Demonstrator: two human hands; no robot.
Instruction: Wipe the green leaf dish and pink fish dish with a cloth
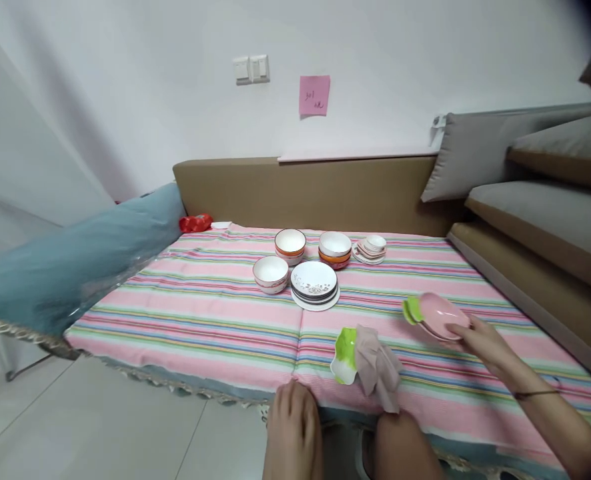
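Over the right part of the striped cloth (200, 308), the right hand (481, 341) is gripping pink dishes (441, 312) with green ends by their rim. The left hand (295, 417) is near the front edge; whether it is open or closed, I cannot tell.

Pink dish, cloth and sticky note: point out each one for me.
Pink dish (442, 315): head view, inside of the bowl.
Cloth (374, 363): head view, middle of its crumpled folds.
Sticky note (314, 95): head view, middle of its front.
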